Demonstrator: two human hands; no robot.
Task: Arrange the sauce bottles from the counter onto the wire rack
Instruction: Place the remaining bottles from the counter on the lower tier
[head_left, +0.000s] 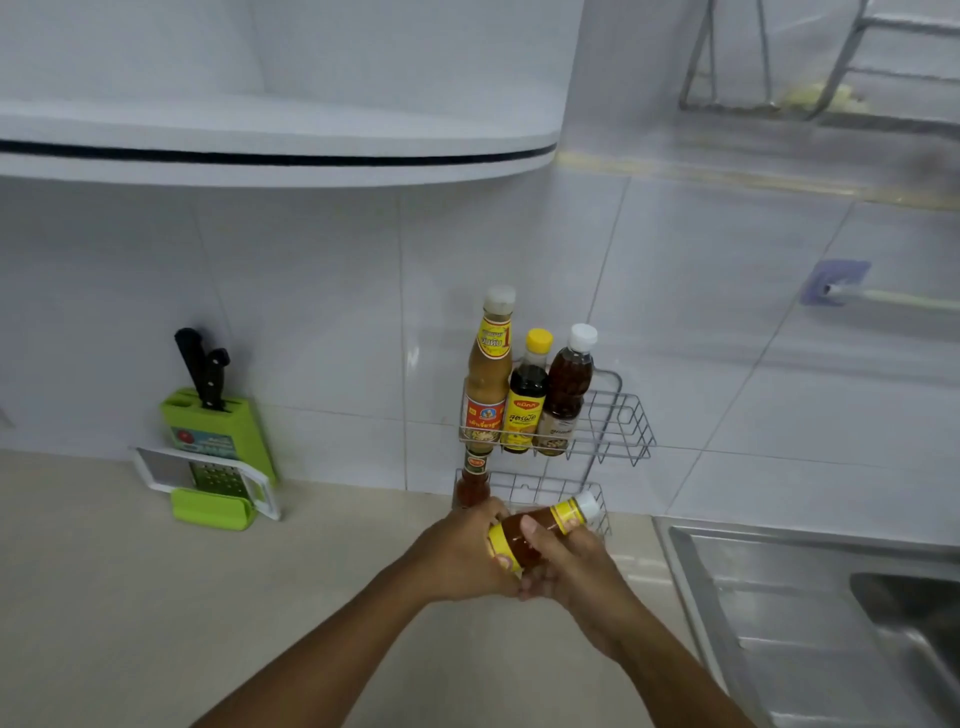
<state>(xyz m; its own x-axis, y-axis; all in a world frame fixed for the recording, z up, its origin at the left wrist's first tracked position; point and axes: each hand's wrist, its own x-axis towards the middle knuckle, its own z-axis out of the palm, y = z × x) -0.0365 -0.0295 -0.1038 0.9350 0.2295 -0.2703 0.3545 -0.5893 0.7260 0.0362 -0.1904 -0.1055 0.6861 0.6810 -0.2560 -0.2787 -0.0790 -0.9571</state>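
Note:
A two-tier wire rack (621, 415) hangs on the tiled wall. Its upper tier holds three bottles: a tall tan sauce bottle (487, 384), a dark bottle with a yellow cap (527, 400) and a brown bottle with a white cap (566, 395). A red sauce bottle (474, 480) stands at the left of the lower tier. In front of the lower tier I hold an amber bottle with yellow labels and a white cap (545, 527), tilted with its cap up and right. My left hand (457, 556) grips its base; my right hand (558, 564) grips its middle.
A green knife block with black-handled knives (210, 415) and a grater (208, 480) stand at the back left of the beige counter (156, 597). A steel sink (831, 613) lies to the right. A white shelf (285, 156) overhangs above.

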